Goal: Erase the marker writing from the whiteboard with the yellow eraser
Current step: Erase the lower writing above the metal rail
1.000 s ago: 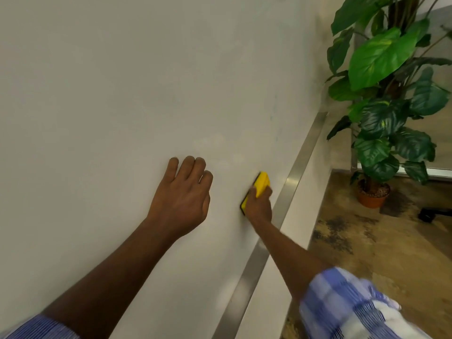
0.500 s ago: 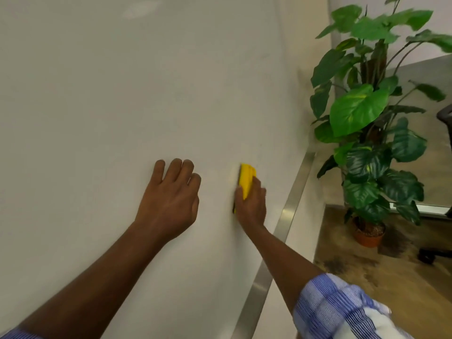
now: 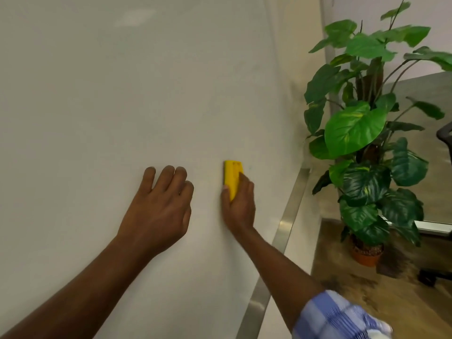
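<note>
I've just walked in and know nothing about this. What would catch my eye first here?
Probably the bright yellow eraser, pressed against the pale whiteboard near the middle by the person's right hand. Just left of it, the left hand rests open and flat on the board. On the right, a tall leafy green plant stands in a terracotta pot on the floor.
</note>
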